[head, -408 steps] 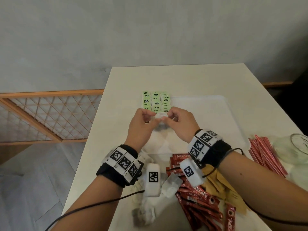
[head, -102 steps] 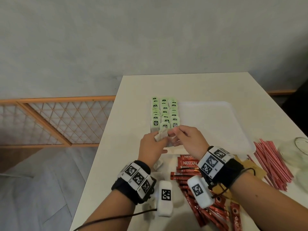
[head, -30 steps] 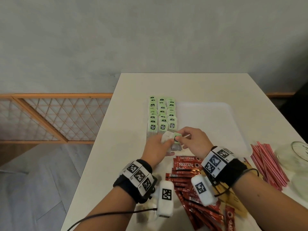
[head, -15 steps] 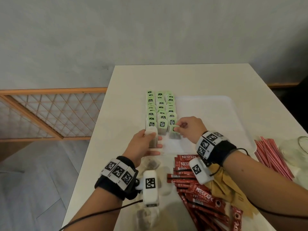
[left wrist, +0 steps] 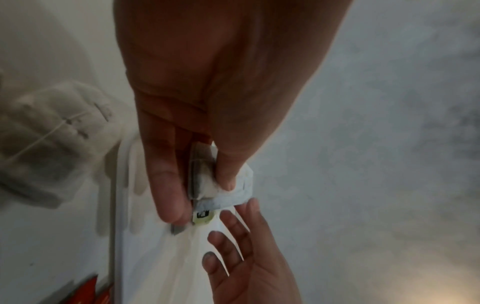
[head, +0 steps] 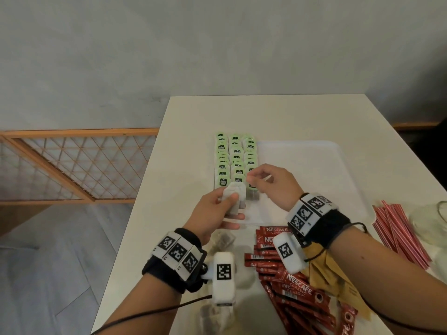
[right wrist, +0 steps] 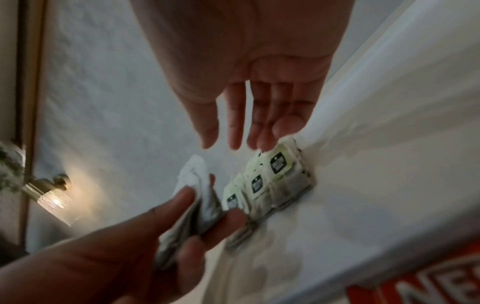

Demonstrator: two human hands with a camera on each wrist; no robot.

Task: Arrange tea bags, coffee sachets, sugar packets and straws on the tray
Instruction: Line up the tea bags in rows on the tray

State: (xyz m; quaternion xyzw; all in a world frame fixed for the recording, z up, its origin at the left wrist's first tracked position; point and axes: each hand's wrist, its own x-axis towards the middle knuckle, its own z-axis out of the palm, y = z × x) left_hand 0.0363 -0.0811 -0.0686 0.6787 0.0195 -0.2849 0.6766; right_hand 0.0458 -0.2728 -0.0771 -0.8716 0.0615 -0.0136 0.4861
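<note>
A home-like room: plaster wall [head: 217, 44], wooden lattice railing [head: 72, 163], lit wall lamp [right wrist: 52, 197].

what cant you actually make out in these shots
- Head view: how many tea bags the left hand grips; its fingers cover the stack.
- Head view: glass jar is cut off by the right edge.
- Right wrist view: tag print on the rows is blurred.

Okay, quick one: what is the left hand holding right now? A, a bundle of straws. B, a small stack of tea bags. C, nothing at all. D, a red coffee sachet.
B: the left hand pinches a few tea bags between thumb and fingers, just in front of the rows already laid on the tray; the sachets and straws lie untouched on the table.
</note>
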